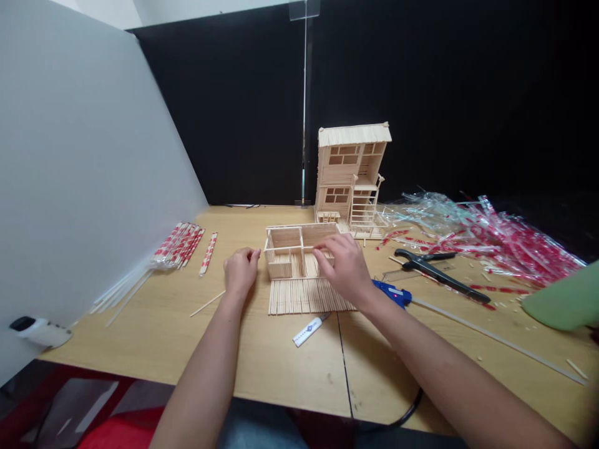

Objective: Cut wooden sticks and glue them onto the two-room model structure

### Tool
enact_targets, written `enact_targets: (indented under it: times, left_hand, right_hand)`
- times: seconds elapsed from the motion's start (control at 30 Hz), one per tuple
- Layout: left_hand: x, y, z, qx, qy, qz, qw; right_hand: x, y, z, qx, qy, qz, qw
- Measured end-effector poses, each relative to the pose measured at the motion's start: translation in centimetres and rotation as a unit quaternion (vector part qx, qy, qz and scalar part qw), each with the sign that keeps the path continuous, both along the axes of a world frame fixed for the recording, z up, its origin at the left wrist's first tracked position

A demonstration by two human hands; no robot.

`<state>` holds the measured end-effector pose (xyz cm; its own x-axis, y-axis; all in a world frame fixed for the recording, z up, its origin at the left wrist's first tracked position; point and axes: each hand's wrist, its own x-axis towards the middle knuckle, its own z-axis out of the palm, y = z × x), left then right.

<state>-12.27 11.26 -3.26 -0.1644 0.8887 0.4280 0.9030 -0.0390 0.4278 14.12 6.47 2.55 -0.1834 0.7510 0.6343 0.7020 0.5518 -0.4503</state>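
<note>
A roofless model (286,268) made of thin wooden sticks stands on the table, with inner partitions and a slatted floor (299,296) reaching toward me. My right hand (345,267) is over its right side, thumb and forefinger drawn close together at the top of the front wall. Whatever sits between those fingertips is too small to make out. My left hand (240,272) rests on the table just left of the model, fingers curled and thumb pressed to the forefinger; its contents are hidden. Beside its wrist lies a loose wooden stick (207,304).
Behind stands a taller stick house (353,174). Right of my hand are a blue glue gun (393,293), black cutters (440,274) and a heap of wrappers (491,243). Wrapped chopsticks (180,246) and glue sticks (124,293) lie left. A white-handled knife (307,332) lies in front.
</note>
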Motion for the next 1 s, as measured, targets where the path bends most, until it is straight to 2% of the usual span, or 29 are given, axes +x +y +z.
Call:
enact_targets:
  times: [0.1, 0.2, 0.4, 0.53, 0.67, 0.73, 0.9, 1.0]
  left_hand:
    - [0.3, -0.1, 0.1, 0.016, 0.0, -0.011, 1.0]
    - [0.3, -0.2, 0.3, 0.023, -0.004, -0.014, 1.0]
    - [0.2, -0.3, 0.7, 0.033, -0.012, -0.014, 0.999]
    - [0.1, -0.3, 0.9, 0.033, -0.011, -0.005, 0.999]
    - [0.1, -0.3, 0.9, 0.037, -0.031, -0.003, 0.999]
    - [0.1, -0.2, 0.8, 0.042, -0.044, -0.004, 0.998]
    - [0.6, -0.1, 0.6, 0.04, -0.056, -0.015, 0.998]
    - [0.8, -0.1, 0.5, 0.034, -0.055, -0.018, 0.998]
  right_hand:
    - [-0.8, 2.2, 1.3, -0.07, -0.053, -0.06, 0.994]
    - [-1.9, 3.9, 1.8, -0.114, -0.074, -0.07, 0.988]
    - [-2.9, 4.7, 2.0, -0.102, -0.042, -0.051, 0.993]
    - [-1.3, 3.2, 3.6, -0.067, 0.024, -0.019, 0.997]
    - [3.8, 1.5, 5.0, -0.018, 0.138, -0.025, 0.99]
    - [7.6, 0.9, 4.9, 0.014, 0.204, -0.064, 0.977]
    - [17.5, -0.5, 2.7, 0.036, 0.223, -0.233, 0.946]
    - [21.1, -1.8, 1.4, 0.045, 0.179, -0.307, 0.934]
